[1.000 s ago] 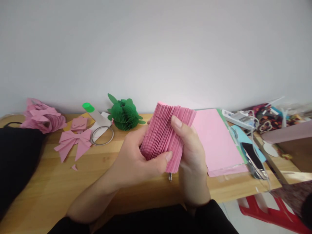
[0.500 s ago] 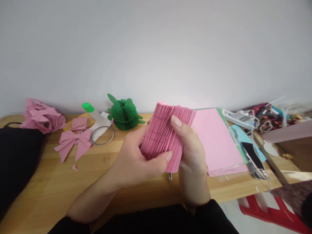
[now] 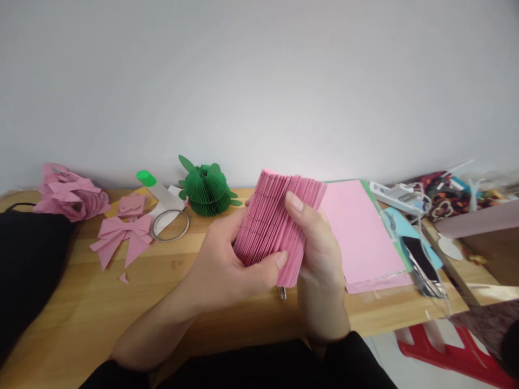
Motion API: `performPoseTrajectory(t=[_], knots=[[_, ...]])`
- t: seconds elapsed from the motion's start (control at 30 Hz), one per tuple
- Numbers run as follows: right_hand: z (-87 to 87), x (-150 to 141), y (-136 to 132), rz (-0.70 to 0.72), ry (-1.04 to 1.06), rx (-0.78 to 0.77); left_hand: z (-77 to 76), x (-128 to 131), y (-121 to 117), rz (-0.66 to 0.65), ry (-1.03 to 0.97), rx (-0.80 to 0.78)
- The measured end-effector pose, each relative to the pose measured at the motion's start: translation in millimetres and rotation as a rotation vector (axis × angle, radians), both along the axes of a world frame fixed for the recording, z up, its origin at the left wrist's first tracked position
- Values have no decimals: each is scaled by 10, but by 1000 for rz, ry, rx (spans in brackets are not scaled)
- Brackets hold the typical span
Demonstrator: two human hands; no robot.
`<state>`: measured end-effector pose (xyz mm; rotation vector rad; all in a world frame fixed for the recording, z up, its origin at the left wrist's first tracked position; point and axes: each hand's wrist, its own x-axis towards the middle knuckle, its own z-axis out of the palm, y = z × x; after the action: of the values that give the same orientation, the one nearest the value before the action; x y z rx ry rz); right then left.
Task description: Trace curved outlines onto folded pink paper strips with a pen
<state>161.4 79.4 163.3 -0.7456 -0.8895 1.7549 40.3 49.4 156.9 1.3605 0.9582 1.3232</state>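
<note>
A thick block of pleated pink paper (image 3: 270, 221), its folds pressed close together and crossed by dark pencil-like lines, is held above the table in both hands. My left hand (image 3: 231, 265) wraps its left and lower side, thumb lying across the front. On the right side my right hand (image 3: 318, 243) grips it, with the thumb pressed on the pleats near the top. The fingers behind the paper are mostly hidden. Just below the block, the tip of a small metal object (image 3: 283, 293) shows on the table.
Along the wall stand a green honeycomb paper ball (image 3: 206, 189), a glue stick (image 3: 152, 186), a ring (image 3: 171, 225) and a pink paper bow (image 3: 124, 237). Pink sheets (image 3: 365, 232), a phone (image 3: 419, 256) and a power strip (image 3: 395, 195) lie right. A black item (image 3: 32, 275) sits left.
</note>
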Motion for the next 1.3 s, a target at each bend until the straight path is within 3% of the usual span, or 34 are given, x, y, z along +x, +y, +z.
performPoseTrajectory(t=[0.87,1.3], knots=[[8,0,-1,5,-50,-24,16,7,-7,-7,49,-40],[3,3,8,-10,-55,37,26,-4,1,-12,19,-77]])
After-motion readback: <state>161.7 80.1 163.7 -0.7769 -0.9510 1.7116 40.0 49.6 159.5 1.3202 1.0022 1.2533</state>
